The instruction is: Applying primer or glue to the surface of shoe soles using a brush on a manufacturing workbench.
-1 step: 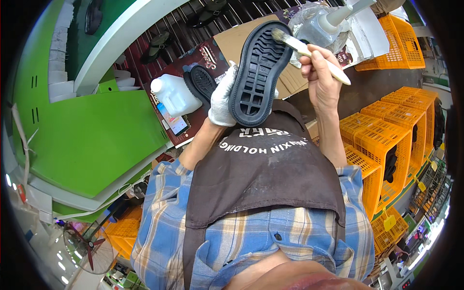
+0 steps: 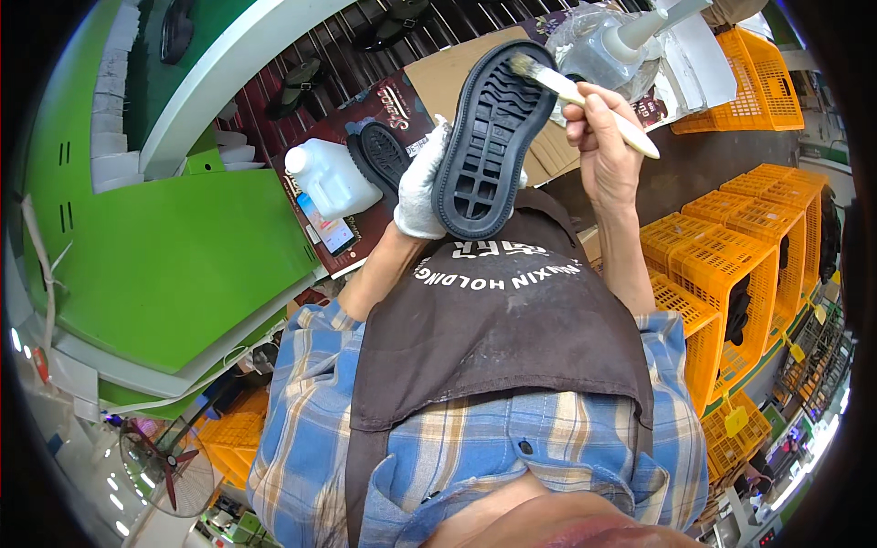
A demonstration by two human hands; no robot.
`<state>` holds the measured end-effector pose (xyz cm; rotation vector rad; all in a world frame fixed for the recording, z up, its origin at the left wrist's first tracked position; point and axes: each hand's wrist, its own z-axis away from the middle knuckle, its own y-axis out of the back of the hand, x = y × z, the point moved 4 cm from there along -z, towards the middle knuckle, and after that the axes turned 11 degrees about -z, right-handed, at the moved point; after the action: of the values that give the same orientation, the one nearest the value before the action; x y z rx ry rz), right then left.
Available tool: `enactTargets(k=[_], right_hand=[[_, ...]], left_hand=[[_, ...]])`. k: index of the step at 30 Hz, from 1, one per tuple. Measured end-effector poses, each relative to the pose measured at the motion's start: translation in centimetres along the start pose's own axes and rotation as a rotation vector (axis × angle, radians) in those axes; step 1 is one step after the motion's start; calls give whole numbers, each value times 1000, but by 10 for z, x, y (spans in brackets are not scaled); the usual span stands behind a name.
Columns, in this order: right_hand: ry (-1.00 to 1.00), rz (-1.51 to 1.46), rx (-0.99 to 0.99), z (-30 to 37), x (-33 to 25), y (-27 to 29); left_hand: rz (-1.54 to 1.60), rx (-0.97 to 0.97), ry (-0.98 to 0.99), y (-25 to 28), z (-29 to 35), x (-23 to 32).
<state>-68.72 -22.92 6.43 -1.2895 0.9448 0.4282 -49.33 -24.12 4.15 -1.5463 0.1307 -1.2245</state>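
My left hand (image 2: 422,187), in a white glove, is closed round the left side of a black shoe sole (image 2: 489,151). The sole is held up with its ribbed and gridded inner face toward me. My bare right hand (image 2: 605,137) grips the pale handle of a flat paintbrush (image 2: 585,99). Its bristles touch the sole's inner face close to the far end. A second black sole (image 2: 379,151) lies just beyond my gloved hand, partly covered. Left of it is a translucent white jug (image 2: 331,178), with a phone (image 2: 329,233), its screen lit, beside it.
Cardboard (image 2: 539,137) lies under the work. A clear squeeze bottle (image 2: 607,57) in plastic wrap stands at the far right. Orange crates (image 2: 726,260) are stacked along my right. A green machine panel (image 2: 155,274) fills the left, and dark sandals (image 2: 297,87) rest on the rack beyond.
The brush and my right hand have shifted very slightly left across the sole. My left hand and the sole stay practically in place.
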Motion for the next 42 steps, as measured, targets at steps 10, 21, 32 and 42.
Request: enactTargets(k=[10,21,32,42], right_hand=[[-217,84,-147,30,20,-26],[-387,102,-229,48,20,-46],[-689,310,-579,12,18,-52],[-794,516,-1030,-27,29,-50]], left_hand=[[58,66,53,11,0,5],[277,-77,-56,20,-12,22],[157,-219,382,38,-5,21],[-458,-40,326,46,-1,11]])
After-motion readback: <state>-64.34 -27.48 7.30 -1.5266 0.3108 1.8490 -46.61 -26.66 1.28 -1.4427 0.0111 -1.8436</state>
